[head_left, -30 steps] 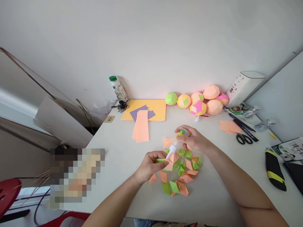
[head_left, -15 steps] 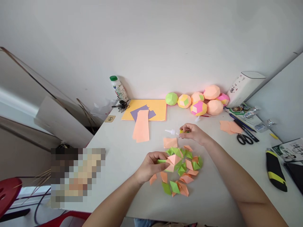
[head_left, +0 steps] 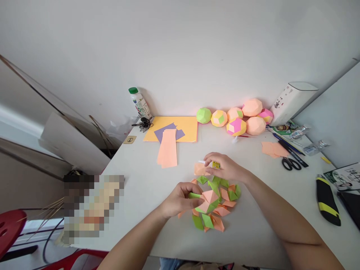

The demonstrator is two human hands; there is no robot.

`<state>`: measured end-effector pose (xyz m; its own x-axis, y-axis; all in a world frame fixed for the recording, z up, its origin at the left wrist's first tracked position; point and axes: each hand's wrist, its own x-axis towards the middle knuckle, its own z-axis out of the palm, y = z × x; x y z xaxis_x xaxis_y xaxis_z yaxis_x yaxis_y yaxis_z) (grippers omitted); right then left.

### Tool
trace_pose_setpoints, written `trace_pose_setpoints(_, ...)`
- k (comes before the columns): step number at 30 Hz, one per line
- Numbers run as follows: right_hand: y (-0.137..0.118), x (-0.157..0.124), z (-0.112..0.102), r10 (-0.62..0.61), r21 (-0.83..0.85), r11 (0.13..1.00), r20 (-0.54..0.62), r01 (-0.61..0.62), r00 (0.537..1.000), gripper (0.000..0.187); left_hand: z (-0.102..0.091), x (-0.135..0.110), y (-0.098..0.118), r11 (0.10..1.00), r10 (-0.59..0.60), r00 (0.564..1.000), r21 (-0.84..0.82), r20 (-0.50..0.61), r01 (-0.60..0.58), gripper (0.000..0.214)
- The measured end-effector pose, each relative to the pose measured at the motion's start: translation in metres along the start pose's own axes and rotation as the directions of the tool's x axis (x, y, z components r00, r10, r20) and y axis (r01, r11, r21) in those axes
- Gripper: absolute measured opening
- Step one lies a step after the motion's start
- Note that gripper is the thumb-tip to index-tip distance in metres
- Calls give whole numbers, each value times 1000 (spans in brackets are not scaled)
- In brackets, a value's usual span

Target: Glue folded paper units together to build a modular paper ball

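Model (head_left: pixel 208 201): pinched in left hand (head_left: pixel 181 198), over folded pieces (head_left: pixel 207 221).
Glue (head_left: pixel 216 165): partly behind right hand (head_left: pixel 227 165), fingers (head_left: pixel 211 155) parted.
Balls (head_left: pixel 236 127): along wall (head_left: pixel 219 67).

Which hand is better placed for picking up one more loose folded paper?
Probably the right hand: its fingers look spread, and it is near the loose folded papers. The left hand is occupied, holding the joined paper piece.

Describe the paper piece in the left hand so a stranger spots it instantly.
On the white table, find the scatter of green and peach folded papers. There, the left hand holds the paper piece: peach and green faces together, the only one of them gripped.
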<state>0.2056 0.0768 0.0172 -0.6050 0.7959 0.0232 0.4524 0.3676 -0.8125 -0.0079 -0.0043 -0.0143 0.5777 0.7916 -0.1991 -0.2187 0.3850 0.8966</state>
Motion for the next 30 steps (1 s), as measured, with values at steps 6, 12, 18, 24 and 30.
trace_pose_setpoints(6, -21, -9, 5, -44, 283, 955, 439, -92, 897, 20, 0, 0, 0, 996, -68, 997, 55, -29, 70, 17)
trace_pose_setpoints(12, -14, -7, 3, -34, 416, 878, 545, -235, 837, 21, 1, 0, 1, 995, -76, 996, 69, -42, 78, 18)
trace_pose_setpoints(18, -14, -8, 3, 59, 343, 900, 517, -270, 854, 23, 0, -1, 0, 987, -40, 998, 153, -45, 46, 19)
trace_pose_setpoints(24, -17, -9, 3, 76, 316, 915, 477, -252, 876, 15, -1, -2, 0, 978, 33, 999, 209, -30, -26, 17)
trace_pose_setpoints(30, -17, -10, 2, 25, 328, 925, 447, -190, 894, 10, -1, -1, 1, 974, 76, 997, 213, -13, -72, 16)
